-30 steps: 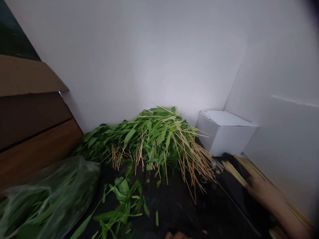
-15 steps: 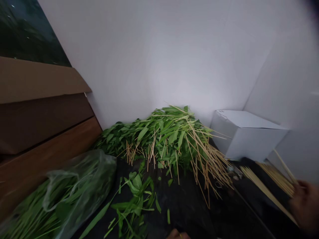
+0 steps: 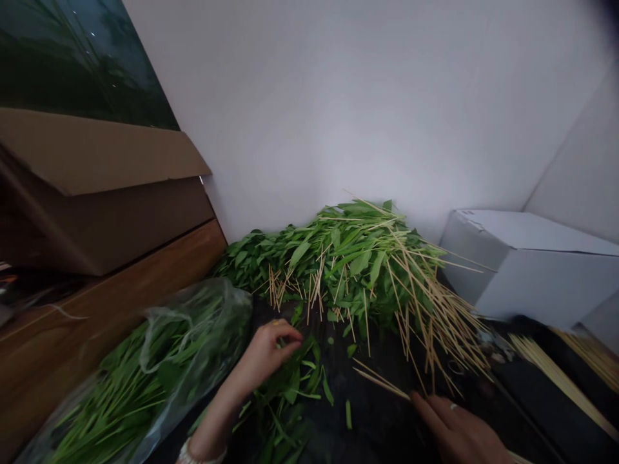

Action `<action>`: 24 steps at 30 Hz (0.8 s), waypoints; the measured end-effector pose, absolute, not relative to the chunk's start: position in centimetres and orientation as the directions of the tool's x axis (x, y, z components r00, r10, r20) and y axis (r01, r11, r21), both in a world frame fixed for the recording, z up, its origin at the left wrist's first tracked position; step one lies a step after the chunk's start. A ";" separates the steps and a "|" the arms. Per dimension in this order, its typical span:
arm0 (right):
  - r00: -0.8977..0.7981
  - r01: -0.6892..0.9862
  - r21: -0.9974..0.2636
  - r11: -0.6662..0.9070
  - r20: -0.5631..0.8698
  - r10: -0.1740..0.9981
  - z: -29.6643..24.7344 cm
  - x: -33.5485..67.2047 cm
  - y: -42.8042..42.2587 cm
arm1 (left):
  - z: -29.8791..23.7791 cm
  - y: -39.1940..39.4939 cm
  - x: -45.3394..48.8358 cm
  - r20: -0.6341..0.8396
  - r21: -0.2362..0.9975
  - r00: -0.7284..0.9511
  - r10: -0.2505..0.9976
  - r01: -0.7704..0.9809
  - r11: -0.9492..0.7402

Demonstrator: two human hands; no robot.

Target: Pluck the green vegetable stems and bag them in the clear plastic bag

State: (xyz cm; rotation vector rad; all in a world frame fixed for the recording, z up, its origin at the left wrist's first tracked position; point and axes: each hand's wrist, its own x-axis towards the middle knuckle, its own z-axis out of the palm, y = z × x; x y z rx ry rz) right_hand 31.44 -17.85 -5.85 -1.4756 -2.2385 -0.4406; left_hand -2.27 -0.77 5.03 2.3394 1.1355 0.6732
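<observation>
White wall (image 3: 329,96) behind; black surface (image 3: 374,428) below. Through the head camera I see a leafy pile (image 3: 358,258) along the wall's foot, thin sticks jutting from its front and right. Right hand (image 3: 459,425), ringed, at lower right: I read the grip as a pinch on a few sticks (image 3: 380,379), whose free ends point up and left over the surface, in front of the pile. Left hand (image 3: 268,351): thumb and forefinger curl together above loose leaves (image 3: 287,403); I cannot tell whether anything lies between the tips. Left: clear bag (image 3: 238,309) of greens, near the left forearm; carton (image 3: 145,222) behind it. Right: white box (image 3: 561,277), with a stick bundle (image 3: 556,370) before it.
</observation>
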 end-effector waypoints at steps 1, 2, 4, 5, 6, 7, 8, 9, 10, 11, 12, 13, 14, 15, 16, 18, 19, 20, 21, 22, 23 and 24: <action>-0.372 0.916 0.071 0.394 0.516 0.772 -5.7 31.2 -17.4 | 4.4 -0.8 -1.8 0.196 0.566 0.569 0.798 0.599 -0.566; -0.374 0.918 0.091 0.386 0.522 0.767 -5.7 31.0 -17.1 | 3.8 -0.9 -1.4 0.163 0.536 0.592 0.789 0.618 -0.575; -0.367 0.923 0.107 0.370 0.536 0.760 -5.8 30.9 -16.9 | 2.6 -1.2 -0.7 0.111 0.439 0.620 0.777 0.671 -0.597; -0.358 0.927 0.109 0.358 0.536 0.764 -5.8 30.9 -17.0 | 2.1 -1.3 -0.5 0.093 0.385 0.627 0.773 0.694 -0.609; -0.348 0.932 0.111 0.345 0.537 0.768 -5.7 31.0 -17.1 | 1.6 -1.4 -0.4 0.081 0.338 0.633 0.770 0.709 -0.618; -0.339 0.937 0.115 0.331 0.539 0.771 -5.4 30.9 -17.2 | 1.3 -1.4 -0.4 0.074 0.304 0.638 0.766 0.717 -0.627; -0.329 0.941 0.119 0.317 0.544 0.772 -4.9 30.8 -17.3 | 1.0 -1.3 -0.4 0.072 0.285 0.644 0.762 0.719 -0.634; -0.330 0.941 0.126 0.314 0.552 0.766 -4.3 30.7 -17.4 | 0.8 -1.3 -0.5 0.076 0.279 0.649 0.757 0.715 -0.641; -0.335 0.939 0.133 0.319 0.569 0.751 -3.6 30.4 -17.3 | 0.7 -1.3 -0.6 0.087 0.285 0.651 0.754 0.709 -0.645; -0.351 0.931 0.140 0.337 0.599 0.720 -2.8 29.9 -17.1 | 0.6 -1.4 -0.6 0.107 0.304 0.649 0.753 0.700 -0.647; -0.355 0.926 0.139 0.350 0.634 0.687 -2.0 29.3 -16.7 | 0.6 -1.4 -0.7 0.137 0.335 0.644 0.753 0.685 -0.647; -0.351 0.922 0.131 0.364 0.677 0.647 -1.2 28.5 -16.1 | 0.7 -1.5 -0.7 0.181 0.374 0.630 0.756 0.667 -0.645; -0.350 0.917 0.122 0.380 0.703 0.619 -0.4 27.6 -15.3 | 0.7 -1.5 -0.8 0.238 0.417 0.602 0.762 0.645 -0.640; -0.323 0.920 0.104 0.377 0.747 0.581 0.2 26.5 -14.3 | 0.8 -1.5 -0.8 0.307 0.460 0.559 0.770 0.621 -0.635; -0.298 0.922 0.080 0.379 0.771 0.563 0.6 25.4 -13.3 | 0.9 -1.4 -0.9 0.381 0.499 0.502 0.776 0.595 -0.630; -0.259 0.917 0.027 0.399 0.800 0.542 0.8 23.4 -11.3 | 1.1 -1.2 -1.2 0.518 0.562 0.352 0.779 0.547 -0.621; -0.238 0.920 0.012 0.393 0.812 0.533 0.6 22.6 -10.5 | 1.2 -1.1 -1.4 0.573 0.580 0.275 0.772 0.529 -0.619; -0.228 0.920 -0.001 0.392 0.811 0.539 0.2 22.0 -9.8 | 1.3 -1.0 -1.5 0.621 0.583 0.208 0.756 0.522 -0.622; -0.235 0.916 0.002 0.402 0.813 0.532 -0.3 21.6 -9.4 | 1.4 -0.9 -1.7 0.665 0.570 0.154 0.731 0.528 -0.629; -0.251 0.912 0.016 0.411 0.814 0.525 -0.9 21.4 -9.2 | 1.5 -0.9 -1.8 0.709 0.539 0.116 0.696 0.548 -0.640; -0.270 0.905 0.032 0.423 0.812 0.517 -1.4 21.4 -9.2 | 1.6 -1.0 -1.9 0.751 0.490 0.099 0.653 0.579 -0.651; -0.286 0.899 0.044 0.435 0.811 0.510 -1.9 21.5 -9.2 | 1.7 -1.2 -2.0 0.788 0.430 0.102 0.608 0.615 -0.661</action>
